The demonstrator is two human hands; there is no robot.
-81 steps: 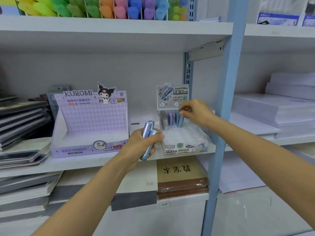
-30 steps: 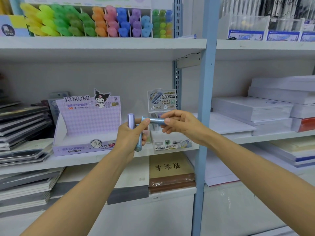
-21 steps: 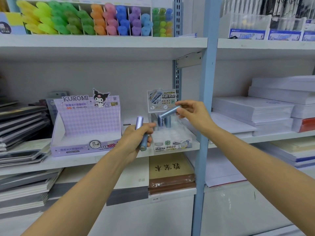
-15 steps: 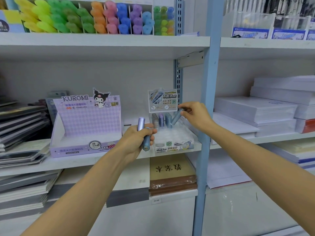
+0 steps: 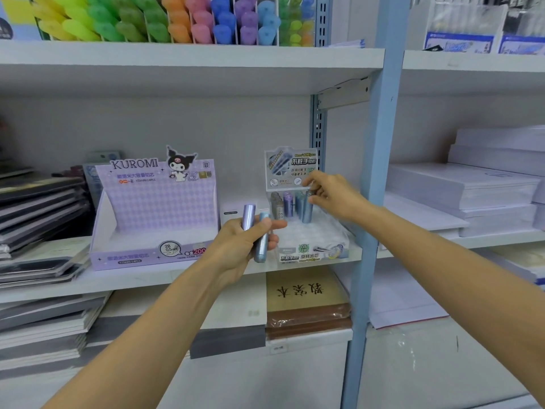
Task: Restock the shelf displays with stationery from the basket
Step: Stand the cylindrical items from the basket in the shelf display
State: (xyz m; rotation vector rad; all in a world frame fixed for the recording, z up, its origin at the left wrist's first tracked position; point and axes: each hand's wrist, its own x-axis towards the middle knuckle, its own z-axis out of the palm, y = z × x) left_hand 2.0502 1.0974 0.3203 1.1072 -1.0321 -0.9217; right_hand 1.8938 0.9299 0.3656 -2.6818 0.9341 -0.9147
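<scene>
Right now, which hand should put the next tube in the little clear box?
Probably the right hand: it is at the clear display box, pinching a blue tube that stands there. The left hand has its fingers full, gripping two spare tubes.

Left hand, right hand: both bare. Left forearm and right forearm bare too, from behind the fingers back to frame edge. Fine detail at the fingers too blurred to call.
</scene>
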